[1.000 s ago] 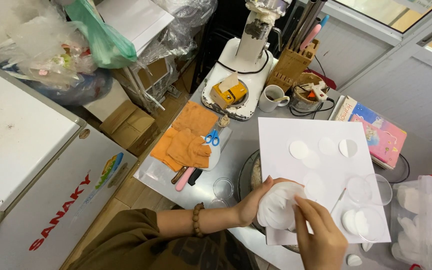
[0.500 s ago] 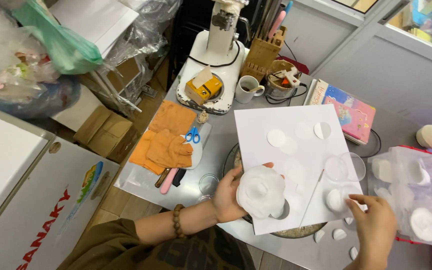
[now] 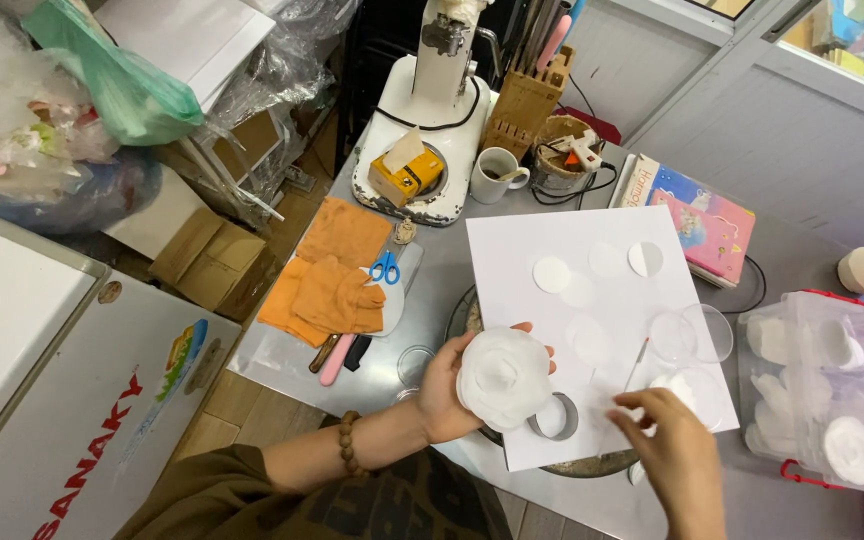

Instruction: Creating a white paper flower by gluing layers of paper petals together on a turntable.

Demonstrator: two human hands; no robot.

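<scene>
Grey steel worktable underneath everything, cluttered edge to edge. White chest freezer at far left, with a cardboard box on the floor beside it. White square board lying flat across the middle of the table, over a round dark pan whose rim shows at the board's near and left edges; thin white paper discs scattered on it. Clear plastic storage box at right, holding more white flower shapes. White stand mixer at the table's far side, with a small yellow carton on its base. Wooden knife block next to that, then a white mug and a colourful book just past the board. Orange cloths left of the board, blue-handled scissors on top. Round metal cutter ring on the board's near edge.

Left hand, wooden bead bracelet at the wrist, cupped around a white layered rose-like flower, held up just above the board's near left corner, fingers curled behind the petals. Right hand low over the board's near right corner, fingers bent downward near a clear shallow cup; whether anything is pinched there cannot be told.
</scene>
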